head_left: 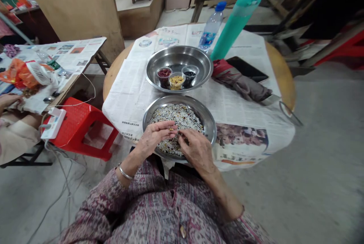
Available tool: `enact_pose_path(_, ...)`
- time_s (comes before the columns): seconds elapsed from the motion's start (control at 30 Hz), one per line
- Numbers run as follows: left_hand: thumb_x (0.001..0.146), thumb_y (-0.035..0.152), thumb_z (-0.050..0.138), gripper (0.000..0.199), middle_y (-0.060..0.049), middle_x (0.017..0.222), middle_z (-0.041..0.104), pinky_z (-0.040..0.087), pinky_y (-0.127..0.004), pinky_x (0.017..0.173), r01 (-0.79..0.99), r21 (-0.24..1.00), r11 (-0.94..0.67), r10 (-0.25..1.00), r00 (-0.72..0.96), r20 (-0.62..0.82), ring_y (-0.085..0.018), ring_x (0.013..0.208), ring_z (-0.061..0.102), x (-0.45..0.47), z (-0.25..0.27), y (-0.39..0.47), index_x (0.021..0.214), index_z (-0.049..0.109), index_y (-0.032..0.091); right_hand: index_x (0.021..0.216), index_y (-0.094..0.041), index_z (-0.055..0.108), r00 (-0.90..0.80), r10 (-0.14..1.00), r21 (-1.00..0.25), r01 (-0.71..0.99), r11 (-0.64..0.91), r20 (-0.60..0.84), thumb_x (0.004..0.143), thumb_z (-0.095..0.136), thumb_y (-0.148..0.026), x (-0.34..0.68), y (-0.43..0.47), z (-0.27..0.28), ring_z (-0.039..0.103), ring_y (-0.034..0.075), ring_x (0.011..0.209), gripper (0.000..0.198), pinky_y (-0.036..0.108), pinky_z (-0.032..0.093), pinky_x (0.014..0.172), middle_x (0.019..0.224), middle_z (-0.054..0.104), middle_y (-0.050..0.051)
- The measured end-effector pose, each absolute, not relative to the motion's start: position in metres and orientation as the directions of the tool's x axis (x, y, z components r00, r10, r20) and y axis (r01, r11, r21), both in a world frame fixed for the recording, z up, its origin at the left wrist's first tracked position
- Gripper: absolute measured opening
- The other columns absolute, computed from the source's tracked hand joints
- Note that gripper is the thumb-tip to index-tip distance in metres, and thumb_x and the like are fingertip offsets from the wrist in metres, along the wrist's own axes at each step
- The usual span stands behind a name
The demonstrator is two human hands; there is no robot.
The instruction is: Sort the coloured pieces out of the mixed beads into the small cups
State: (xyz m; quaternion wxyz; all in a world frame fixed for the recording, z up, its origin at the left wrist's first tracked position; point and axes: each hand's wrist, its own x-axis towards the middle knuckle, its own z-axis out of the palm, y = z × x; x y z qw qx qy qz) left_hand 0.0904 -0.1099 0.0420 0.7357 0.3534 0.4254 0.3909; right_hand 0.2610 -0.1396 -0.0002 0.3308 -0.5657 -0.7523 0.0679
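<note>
My left hand (157,134) is cupped over the near steel bowl (211,124), with a few yellow beans (171,129) lying at its fingers. Close beside it, my right hand (197,147) has its thumb and fingers drawn together in a pinch near the left fingertips. Whatever is in that pinch is too small to make out. Beneath both hands, the bowl holds a mix of white rice (173,114) with dark, red and yellow grains. Behind stands a larger steel bowl (150,69) with three clear cups: red beans (164,73), yellow beans (176,80) and black beans (189,73).
Newspaper (125,96) covers the round table. A water bottle (212,27), a tall green bottle (237,24), a folded umbrella (241,81) and a dark tablet (248,68) lie or stand right of the bowls. A red stool (82,122) with a power strip (53,124) is at left, near another person.
</note>
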Motion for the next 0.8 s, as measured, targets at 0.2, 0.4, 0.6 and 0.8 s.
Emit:
enact_pose_path(0.2,0.082,0.013,0.068,0.035,-0.013,0.11,0.076,0.055,-0.036,0.099,-0.287,0.845,0.451,0.874,0.335,-0.352,-0.017,0.095,0.073,0.0903,0.0379,-0.1142,0.117,0.07,0.01,0.097,-0.02,0.07,-0.125,0.902,-0.51,0.789,0.343,0.413,0.094,0.051,-0.019,0.2604,-0.1403,-0.0004,0.065,0.021,0.081,0.019,0.032,0.047,0.076,0.086,0.072,0.005)
enact_pose_path(0.4,0.082,0.018,0.071,0.033,-0.013,0.108,0.076,0.055,-0.039,0.099,-0.26,0.872,0.416,0.887,0.328,-0.325,-0.02,0.099,0.073,0.0915,0.0363,-0.1153,0.114,0.071,0.011,0.1,-0.021,0.07,-0.115,0.9,-0.537,0.768,0.349,0.42,0.093,0.049,-0.019,0.2606,-0.1406,-0.0008,0.066,0.02,0.082,0.022,0.032,0.048,0.077,0.087,0.073,0.005)
enact_pose_path(0.6,0.079,0.022,0.075,0.039,-0.012,0.111,0.076,0.053,-0.039,0.102,-0.261,0.886,0.384,0.896,0.338,-0.289,-0.019,0.099,0.073,0.0922,0.0345,-0.1167,0.117,0.07,0.013,0.099,-0.02,0.071,-0.108,0.906,-0.546,0.767,0.337,0.408,0.092,0.051,-0.02,0.2619,-0.1414,-0.0008,0.067,0.021,0.084,0.021,0.033,0.049,0.077,0.091,0.074,0.006)
enact_pose_path(0.8,0.079,0.022,0.076,0.04,-0.012,0.109,0.076,0.052,-0.042,0.103,-0.234,0.907,0.351,0.906,0.329,-0.266,-0.02,0.101,0.072,0.0931,0.0347,-0.1175,0.117,0.07,0.013,0.099,-0.02,0.071,-0.095,0.908,-0.558,0.761,0.33,0.408,0.092,0.051,-0.02,0.2616,-0.1414,0.0007,0.067,0.022,0.086,0.022,0.033,0.05,0.078,0.091,0.075,0.006)
